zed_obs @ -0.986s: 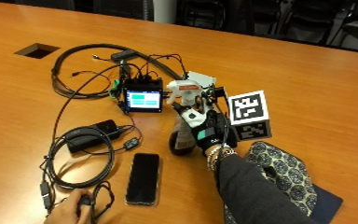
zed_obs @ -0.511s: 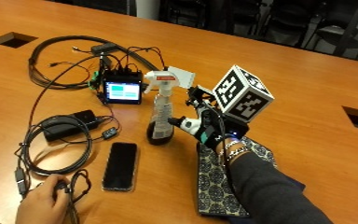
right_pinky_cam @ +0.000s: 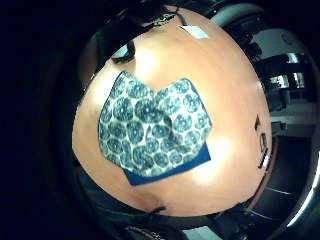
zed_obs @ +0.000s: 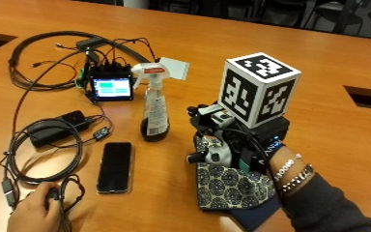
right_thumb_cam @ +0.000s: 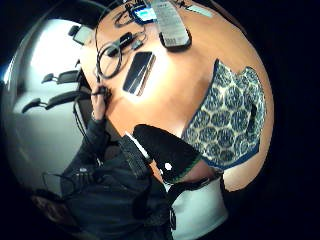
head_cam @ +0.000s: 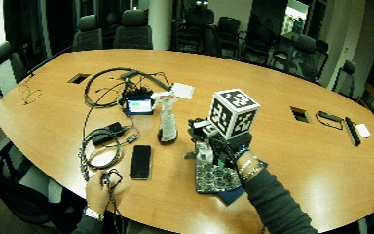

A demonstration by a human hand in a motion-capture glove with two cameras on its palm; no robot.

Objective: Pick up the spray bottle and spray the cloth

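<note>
Clearly, outside, the spray bottle (zed_obs: 154, 109) stands free at nine o'clock of the gloved right hand (zed_obs: 227, 145), which hovers over the cloth (zed_obs: 230, 181); a sideways reach could topple it. Finger state: cannot tell. Palm views show the cloth below the palm, nothing held.

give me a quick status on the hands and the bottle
Gloved right hand over the cloth, holding nothing. Spray bottle upright on table, untouched, beside the cloth. Phone nearby, not blocking.
</note>
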